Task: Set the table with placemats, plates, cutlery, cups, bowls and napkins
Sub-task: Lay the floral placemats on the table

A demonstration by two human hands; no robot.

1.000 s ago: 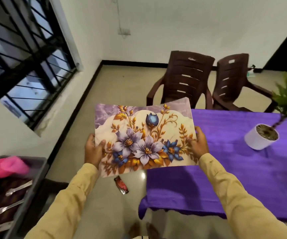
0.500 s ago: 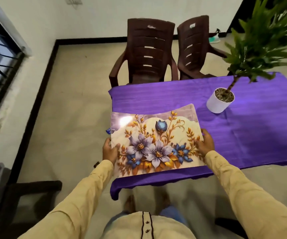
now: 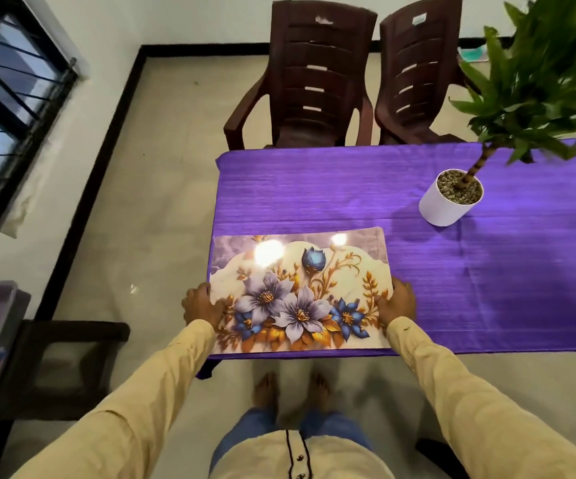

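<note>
On the table corner, both hands grip the placemat

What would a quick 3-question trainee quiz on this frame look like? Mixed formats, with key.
1. True or false: the white plant pot stands on the purple tablecloth, apart from the floral placemat.
2. Who grips the floral placemat's side edges? A) left only B) right only C) both
3. Fill in: ___ brown chairs stand at the far side of the table.

Key
1. True.
2. C: the left hand and right hand each grip one side edge.
3. Two.
</note>
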